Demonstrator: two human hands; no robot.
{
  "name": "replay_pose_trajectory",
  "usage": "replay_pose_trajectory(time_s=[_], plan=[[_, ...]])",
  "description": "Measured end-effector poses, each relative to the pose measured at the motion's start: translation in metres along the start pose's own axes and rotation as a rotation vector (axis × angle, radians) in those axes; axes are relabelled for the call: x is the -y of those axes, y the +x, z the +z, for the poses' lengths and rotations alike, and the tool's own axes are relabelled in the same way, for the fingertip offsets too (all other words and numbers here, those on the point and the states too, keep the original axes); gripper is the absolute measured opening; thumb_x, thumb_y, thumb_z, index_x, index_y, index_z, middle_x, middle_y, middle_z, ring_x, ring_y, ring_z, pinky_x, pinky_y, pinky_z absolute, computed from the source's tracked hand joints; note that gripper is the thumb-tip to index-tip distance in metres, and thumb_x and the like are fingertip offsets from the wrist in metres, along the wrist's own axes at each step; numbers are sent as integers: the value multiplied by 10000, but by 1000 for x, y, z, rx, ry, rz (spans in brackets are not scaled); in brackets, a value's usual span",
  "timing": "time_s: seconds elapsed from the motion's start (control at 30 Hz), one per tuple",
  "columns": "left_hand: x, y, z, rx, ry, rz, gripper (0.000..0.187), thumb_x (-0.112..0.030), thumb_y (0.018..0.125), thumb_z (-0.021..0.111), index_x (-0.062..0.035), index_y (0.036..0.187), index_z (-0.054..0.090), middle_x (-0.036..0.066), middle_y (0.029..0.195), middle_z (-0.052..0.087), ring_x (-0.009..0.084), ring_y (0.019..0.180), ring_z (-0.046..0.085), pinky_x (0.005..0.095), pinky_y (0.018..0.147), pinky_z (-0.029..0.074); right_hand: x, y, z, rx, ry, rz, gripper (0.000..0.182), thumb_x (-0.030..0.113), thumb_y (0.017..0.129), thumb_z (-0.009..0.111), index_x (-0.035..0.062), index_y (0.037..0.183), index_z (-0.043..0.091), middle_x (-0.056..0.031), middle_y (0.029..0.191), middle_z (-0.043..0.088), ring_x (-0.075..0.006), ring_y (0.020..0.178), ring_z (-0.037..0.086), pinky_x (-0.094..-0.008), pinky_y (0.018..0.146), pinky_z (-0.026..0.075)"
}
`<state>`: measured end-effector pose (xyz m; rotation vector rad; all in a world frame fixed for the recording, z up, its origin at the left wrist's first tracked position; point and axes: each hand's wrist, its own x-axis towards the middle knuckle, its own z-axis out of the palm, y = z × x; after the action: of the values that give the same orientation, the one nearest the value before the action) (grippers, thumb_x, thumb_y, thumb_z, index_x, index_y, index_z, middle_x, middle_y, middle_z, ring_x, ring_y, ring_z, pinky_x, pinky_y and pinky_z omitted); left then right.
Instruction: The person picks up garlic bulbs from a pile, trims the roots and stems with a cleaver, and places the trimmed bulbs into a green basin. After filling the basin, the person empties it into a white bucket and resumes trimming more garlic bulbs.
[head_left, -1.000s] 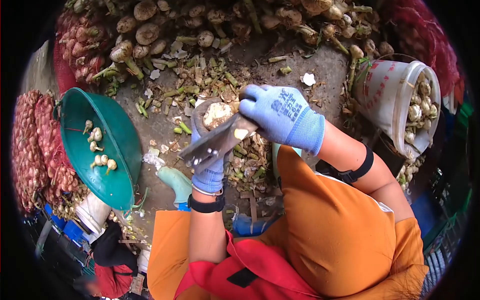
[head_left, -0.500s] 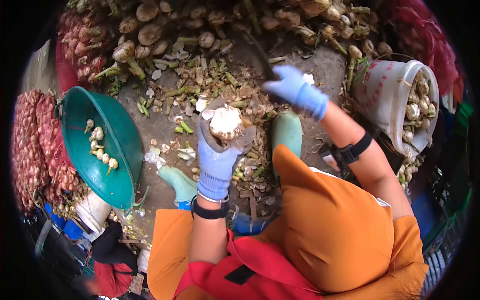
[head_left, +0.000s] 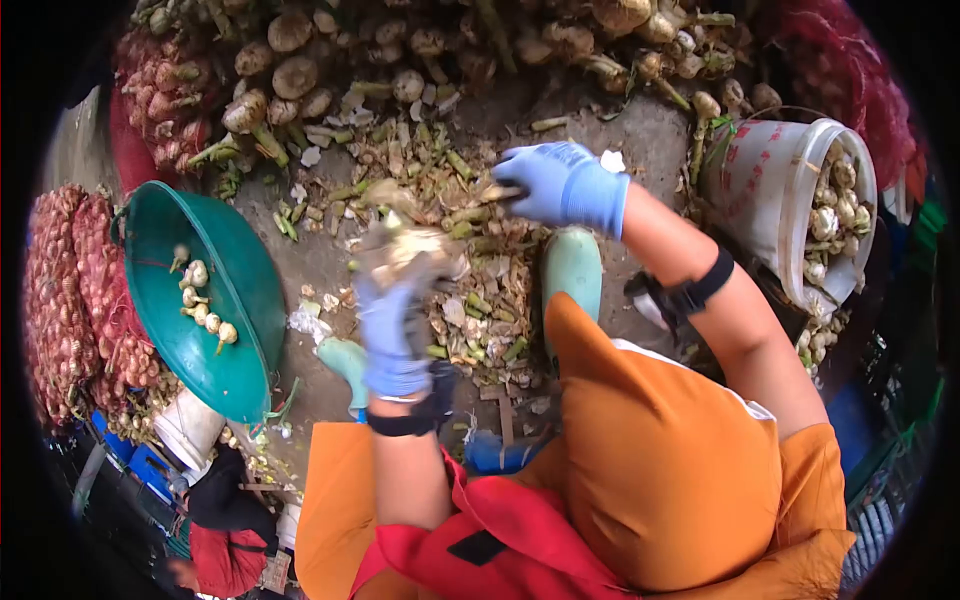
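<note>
A large pale garlic bulb [head_left: 412, 250], smeared by motion, sits in my gloved left hand [head_left: 392, 325], whose fingers are wrapped round it. Up and to the right, my right hand [head_left: 562, 182], also in a blue glove, is closed round a knife [head_left: 494, 193]. The knife extends left toward the bulb, its blade blurred. Beneath both hands lies a heap of cut stalks and papery skins [head_left: 480, 325] on the ground, between my light green boots [head_left: 573, 270].
At left stands a tilted green basin [head_left: 235, 290] with several trimmed garlic bulbs [head_left: 196, 272]. A white bucket [head_left: 755, 180] full of garlic leans at right. Untrimmed garlic [head_left: 295, 75] is piled ahead. Red net sacks [head_left: 60, 290] line the left side. Another person [head_left: 225, 555] is at lower left.
My left hand has moved left with the garlic bulb, now blurred. My right hand has shifted slightly left and down, and the knife has swung from pointing up to pointing left.
</note>
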<state>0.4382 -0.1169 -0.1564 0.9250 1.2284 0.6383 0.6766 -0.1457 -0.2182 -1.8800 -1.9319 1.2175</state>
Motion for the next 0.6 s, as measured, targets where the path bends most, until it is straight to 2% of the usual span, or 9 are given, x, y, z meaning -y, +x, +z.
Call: replay_pose_trajectory(time_s=[0.07, 0.13, 0.17, 0.2, 0.23, 0.33, 0.43, 0.5, 0.6], plan=[[-31, 22, -52, -19, 99, 242, 556, -333, 918, 638, -5, 1337, 477, 136, 1115, 651, 236, 910, 667, 352, 755, 566, -19, 7, -24, 195, -109, 304, 315, 298, 798, 634, 110, 1042, 699, -140, 1068, 672, -336, 949, 669, -452, 852, 523], [-46, 34, -101, -86, -366, 303, 578, -397, 947, 593, -9, 1358, 472, 134, 1200, 633, 246, 1004, 647, 355, 812, 565, -27, 7, -34, -158, -137, 171, 323, 299, 809, 638, 121, 1070, 706, -127, 1181, 638, -314, 1073, 625, -418, 930, 503], [-48, 32, -116, -72, -367, 302, 578, -397, 947, 593, -9, 1358, 472, 134, 1200, 633, 246, 1004, 647, 355, 812, 565, -29, 17, -35, -370, -250, 58, 290, 274, 796, 650, 121, 1038, 696, -126, 1187, 626, -336, 1053, 619, -428, 914, 503], [-51, 28, -127, 79, -664, 185, 561, -406, 962, 570, -15, 1354, 482, 138, 1222, 626, 250, 1047, 635, 356, 843, 561, -29, 30, -41, -581, -367, -60, 258, 250, 784, 662, 121, 1006, 686, -125, 1193, 613, -358, 1032, 614, -438, 898, 503], [-48, 30, -133, 235, -954, 62, 546, -414, 976, 546, -20, 1349, 492, 142, 1245, 620, 254, 1091, 622, 358, 874, 558, -26, 47, -47, -494, -316, 32, 261, 256, 787, 666, 123, 1011, 688, -125, 1189, 605, -357, 1045, 607, -440, 910, 497], [-18, 40, -88, 256, -678, 1, 539, -434, 1015, 468, -37, 1379, 473, 172, 1232, 631, 270, 1085, 630, 357, 896, 552, -7, 87, -51, -315, -456, 238, 277, 284, 799, 680, 123, 1024, 696, -134, 1122, 610, -335, 1050, 605, -427, 895, 503], [14, 41, -52, 245, -691, -93, 509, -412, 1020, 473, -62, 1389, 462, 180, 1247, 622, 275, 1113, 626, 375, 922, 548, -21, 81, -53, -439, -444, 162, 256, 290, 798, 687, 133, 1000, 696, -109, 1094, 617, -320, 1012, 616, -417, 864, 515], [26, 38, -28, 348, -607, -132, 455, -376, 1013, 506, -60, 1341, 512, 151, 1240, 633, 267, 1135, 624, 387, 909, 556, -5, 58, -57, -416, -318, 106, 214, 289, 807, 673, 154, 967, 718, -78, 1075, 637, -282, 1036, 614, -415, 864, 520], [35, 39, 1, 204, -582, -351, 436, -334, 1012, 524, -84, 1367, 485, 136, 1201, 649, 264, 1103, 636, 386, 920, 553, 31, 20, -29, -580, -75, -249, 151, 240, 697, 675, 119, 779, 636, -84, 868, 620, -308, 810, 639, -422, 713, 531]])
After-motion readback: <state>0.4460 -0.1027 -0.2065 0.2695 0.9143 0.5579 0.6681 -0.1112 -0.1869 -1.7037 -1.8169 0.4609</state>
